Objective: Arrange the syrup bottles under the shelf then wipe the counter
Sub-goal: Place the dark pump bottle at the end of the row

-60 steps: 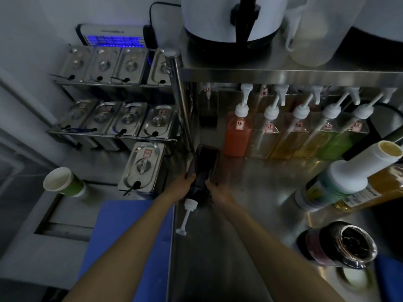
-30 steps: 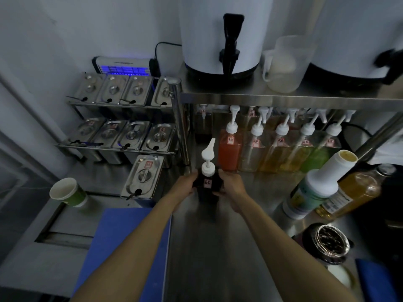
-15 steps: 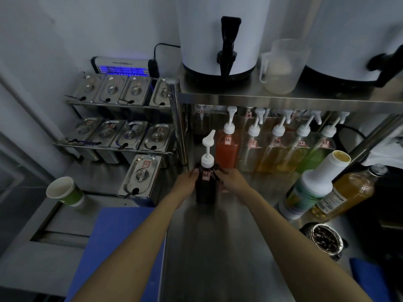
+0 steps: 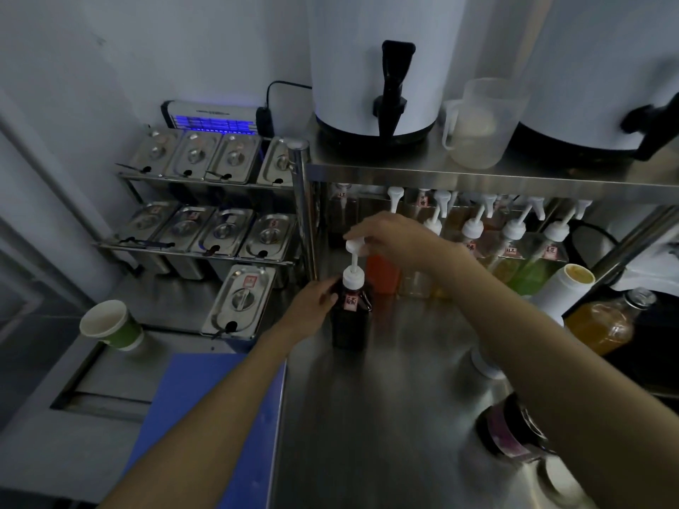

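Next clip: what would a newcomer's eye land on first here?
The dark syrup bottle standing upright on the steel counter, left hand on its shoulder, right hand pinching its white pump head. Behind it, a row of coloured pump bottles under the shelf, and a glowing blue lamp at the back left.

There is one view only, from a wide-angle camera worn on the person's head. It looks forward and steeply down over both forearms at the steel counter (image 4: pixel 385 398), close in, with the shelf (image 4: pixel 477 176) straight ahead and above.
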`<action>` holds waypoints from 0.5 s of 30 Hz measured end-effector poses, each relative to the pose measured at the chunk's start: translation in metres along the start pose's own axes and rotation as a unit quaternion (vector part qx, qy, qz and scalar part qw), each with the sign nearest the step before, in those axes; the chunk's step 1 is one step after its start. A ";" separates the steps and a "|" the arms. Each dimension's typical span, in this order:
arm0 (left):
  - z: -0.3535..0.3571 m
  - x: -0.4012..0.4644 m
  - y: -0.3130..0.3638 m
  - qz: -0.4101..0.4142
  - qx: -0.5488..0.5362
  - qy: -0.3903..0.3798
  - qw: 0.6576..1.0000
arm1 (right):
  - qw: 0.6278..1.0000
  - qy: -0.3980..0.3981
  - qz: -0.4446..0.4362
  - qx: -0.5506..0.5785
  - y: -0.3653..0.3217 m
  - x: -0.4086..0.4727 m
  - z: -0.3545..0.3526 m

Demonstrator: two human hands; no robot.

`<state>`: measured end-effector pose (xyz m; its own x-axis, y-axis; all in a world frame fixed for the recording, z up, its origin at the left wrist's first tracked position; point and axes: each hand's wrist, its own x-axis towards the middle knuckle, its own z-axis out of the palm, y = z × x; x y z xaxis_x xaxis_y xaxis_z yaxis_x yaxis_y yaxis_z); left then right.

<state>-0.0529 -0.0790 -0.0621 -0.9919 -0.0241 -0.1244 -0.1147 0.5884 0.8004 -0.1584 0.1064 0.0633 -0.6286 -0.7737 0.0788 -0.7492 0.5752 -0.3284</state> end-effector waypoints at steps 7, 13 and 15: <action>-0.002 0.000 -0.002 0.035 0.047 0.005 0.998 | 0.994 -0.067 -0.017 -0.081 -0.010 0.015 -0.015; 0.003 -0.002 -0.003 0.034 0.017 0.029 0.999 | 0.989 -0.026 0.025 -0.147 -0.022 0.017 0.000; 0.003 -0.001 -0.003 0.033 0.018 0.029 0.999 | 0.991 -0.003 0.061 -0.117 -0.028 0.019 0.006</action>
<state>-0.0511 -0.0785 -0.0660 -0.9989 -0.0301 -0.0361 -0.0470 0.6189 0.7841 -0.1484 0.0737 0.0682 -0.7171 -0.6955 0.0460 -0.6957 0.7101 -0.1083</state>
